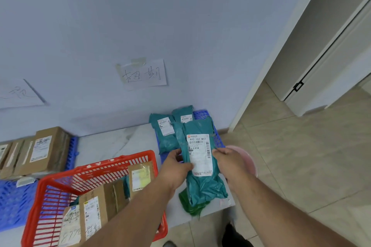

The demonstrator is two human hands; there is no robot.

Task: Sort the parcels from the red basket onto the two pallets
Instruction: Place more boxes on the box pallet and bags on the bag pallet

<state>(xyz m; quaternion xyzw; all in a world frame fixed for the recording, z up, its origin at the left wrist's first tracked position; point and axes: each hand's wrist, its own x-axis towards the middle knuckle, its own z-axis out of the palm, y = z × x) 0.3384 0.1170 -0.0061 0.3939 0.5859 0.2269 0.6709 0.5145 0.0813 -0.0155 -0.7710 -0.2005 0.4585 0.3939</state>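
Both hands hold a teal plastic parcel point(200, 184) with a white shipping label, raised over the near end of the right blue pallet point(217, 140). My left hand point(176, 166) grips its left edge and my right hand point(228, 160) grips its right edge. Two more teal parcels point(165, 136) lie on that pallet by the wall. The red basket point(50, 186) at lower left holds several brown cardboard parcels point(100, 204). The left blue pallet point(12, 202) carries cardboard boxes point(43, 150).
Two handwritten paper signs point(143, 74) are taped to the blue wall above the pallets. A pink round basin point(248, 160) sits behind my right hand. A green bag point(190, 206) lies under the held parcel. Tiled floor and a doorway open to the right.
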